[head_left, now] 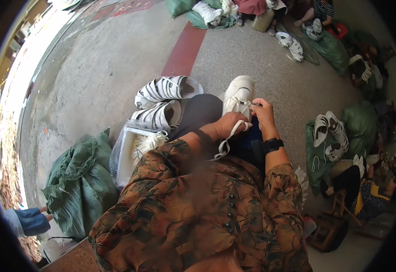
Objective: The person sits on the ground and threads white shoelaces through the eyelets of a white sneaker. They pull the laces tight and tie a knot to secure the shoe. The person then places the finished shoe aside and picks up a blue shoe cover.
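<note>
A white sneaker (239,93) lies in front of me at my lap, toe pointing away. My left hand (231,124) is closed at the shoe's ankle end, and a loose white shoelace (223,147) loops down from it toward my shirt. On the shoe's right side, my right hand (264,113) has its thumb and fingers pinched together at the lacing. The lace between those fingertips is mostly hidden. A dark watch (273,145) is on the right wrist.
Two stacks of nested white shoes with dark stripes (164,93) are left of my knee, beside a white box (126,158) of laces (145,145). A green sack (82,181) stands left. Other people, sacks (360,124) and shoes (329,133) line the right and far side.
</note>
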Tool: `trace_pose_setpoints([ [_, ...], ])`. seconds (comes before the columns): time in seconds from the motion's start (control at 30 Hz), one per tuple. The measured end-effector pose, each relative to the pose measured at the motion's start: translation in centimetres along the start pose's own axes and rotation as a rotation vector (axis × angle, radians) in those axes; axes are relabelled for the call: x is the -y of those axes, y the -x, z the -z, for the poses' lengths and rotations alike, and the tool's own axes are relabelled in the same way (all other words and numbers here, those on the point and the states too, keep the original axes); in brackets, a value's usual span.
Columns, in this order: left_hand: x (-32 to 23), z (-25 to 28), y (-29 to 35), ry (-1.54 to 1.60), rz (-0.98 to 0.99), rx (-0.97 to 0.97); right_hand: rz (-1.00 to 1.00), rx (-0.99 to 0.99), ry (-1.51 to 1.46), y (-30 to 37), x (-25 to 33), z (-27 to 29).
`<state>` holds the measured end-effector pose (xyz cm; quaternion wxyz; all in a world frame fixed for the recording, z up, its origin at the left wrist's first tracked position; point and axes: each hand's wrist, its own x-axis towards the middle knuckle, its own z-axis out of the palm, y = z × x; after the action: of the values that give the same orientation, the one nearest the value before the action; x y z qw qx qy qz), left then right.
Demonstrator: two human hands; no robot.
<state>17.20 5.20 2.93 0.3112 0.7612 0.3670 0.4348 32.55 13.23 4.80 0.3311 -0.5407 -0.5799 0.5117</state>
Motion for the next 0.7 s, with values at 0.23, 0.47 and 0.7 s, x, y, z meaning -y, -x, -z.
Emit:
trace_pose_setpoints([
  [0.23,0.6,-1.4,-0.7,0.056,0.022,0.053,0.024,0.0,-0.166,-1.5,-3.1,0.3],
  [0.47,0.4,-0.5,-0.8,0.047,0.009,0.078,-0.026,0.078,-0.22,-1.6,-3.4,0.6],
  [0.7,0.3,0.0,-0.9,0.072,0.034,0.054,-0.014,0.197,-0.242,-1.0,-1.6,0.4],
])
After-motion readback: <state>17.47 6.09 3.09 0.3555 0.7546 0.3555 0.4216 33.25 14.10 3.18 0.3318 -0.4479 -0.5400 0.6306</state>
